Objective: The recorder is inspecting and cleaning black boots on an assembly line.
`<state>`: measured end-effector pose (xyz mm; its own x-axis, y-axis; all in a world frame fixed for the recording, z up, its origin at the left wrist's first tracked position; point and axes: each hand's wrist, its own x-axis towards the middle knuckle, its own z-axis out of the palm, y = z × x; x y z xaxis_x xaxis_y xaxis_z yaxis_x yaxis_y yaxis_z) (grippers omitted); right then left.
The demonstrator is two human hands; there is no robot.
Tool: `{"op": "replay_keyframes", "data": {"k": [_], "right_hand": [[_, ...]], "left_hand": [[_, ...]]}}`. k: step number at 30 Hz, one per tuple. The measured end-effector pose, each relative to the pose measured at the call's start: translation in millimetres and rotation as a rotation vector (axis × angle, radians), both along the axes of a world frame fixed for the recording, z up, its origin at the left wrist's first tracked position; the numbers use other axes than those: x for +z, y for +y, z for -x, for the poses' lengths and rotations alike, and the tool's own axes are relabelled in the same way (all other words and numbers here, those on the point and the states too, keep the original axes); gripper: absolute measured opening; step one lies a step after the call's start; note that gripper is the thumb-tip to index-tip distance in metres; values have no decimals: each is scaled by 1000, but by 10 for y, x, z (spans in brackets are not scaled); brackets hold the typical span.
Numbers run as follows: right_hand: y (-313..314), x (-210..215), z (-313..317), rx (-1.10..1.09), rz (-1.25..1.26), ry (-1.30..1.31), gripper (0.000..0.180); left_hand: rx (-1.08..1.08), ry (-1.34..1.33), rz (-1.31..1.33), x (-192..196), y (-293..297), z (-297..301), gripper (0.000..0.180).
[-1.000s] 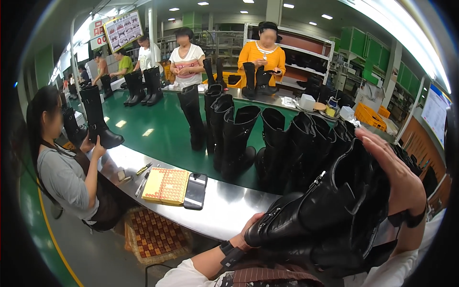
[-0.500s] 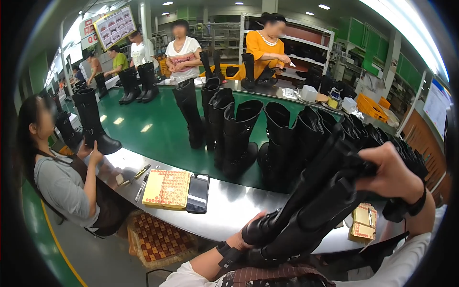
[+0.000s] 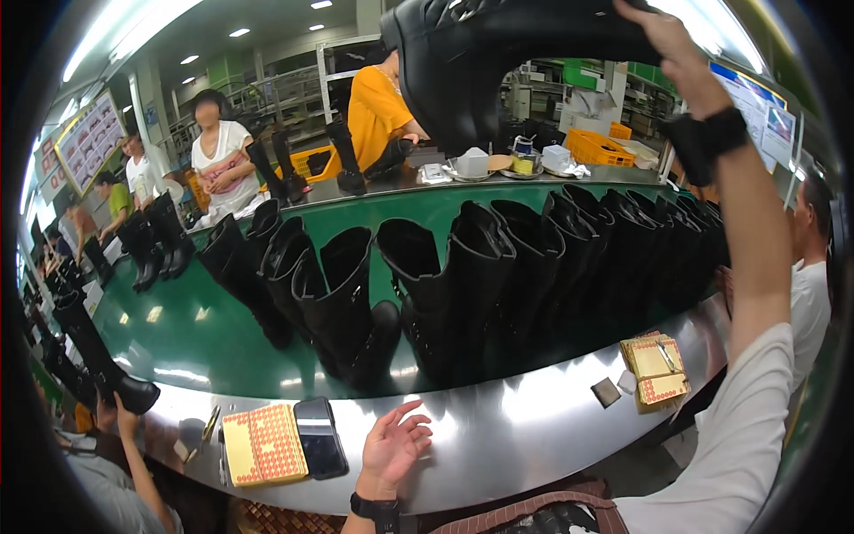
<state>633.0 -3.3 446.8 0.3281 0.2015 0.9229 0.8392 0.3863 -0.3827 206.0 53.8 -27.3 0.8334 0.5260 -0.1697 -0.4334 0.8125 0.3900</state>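
While the right hand (image 3: pixel 678 55) holds a black boot (image 3: pixel 449 76) aloft, sideways, grip wrapped on its shaft, the left hand (image 3: pixel 391 448) is spread, empty, above the near surface (image 3: pixel 498 445). Likely lifting step; needs clearance over the boot row (image 3: pixel 480 267) beyond. Phone (image 3: pixel 321 438), yellow cards (image 3: pixel 264 445) near left.

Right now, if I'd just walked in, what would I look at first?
First, the big black leather-looking boot held high at the top of the picture by the person's bare right hand. Below it, a long row of tall black boots stands on the shiny green tabletop. Near the bottom, the bare left hand is open and empty, just right of a flat black phone.
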Motion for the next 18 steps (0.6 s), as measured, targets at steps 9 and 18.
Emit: {"op": "replay_keyframes", "data": {"k": [9, 18], "right_hand": [[2782, -1576, -446, -651, 607, 184, 42], [3528, -2878, -783, -700, 817, -59, 37]], "left_hand": [[192, 137, 52, -189, 315, 188, 35], [270, 221, 128, -265, 409, 285, 34]]}}
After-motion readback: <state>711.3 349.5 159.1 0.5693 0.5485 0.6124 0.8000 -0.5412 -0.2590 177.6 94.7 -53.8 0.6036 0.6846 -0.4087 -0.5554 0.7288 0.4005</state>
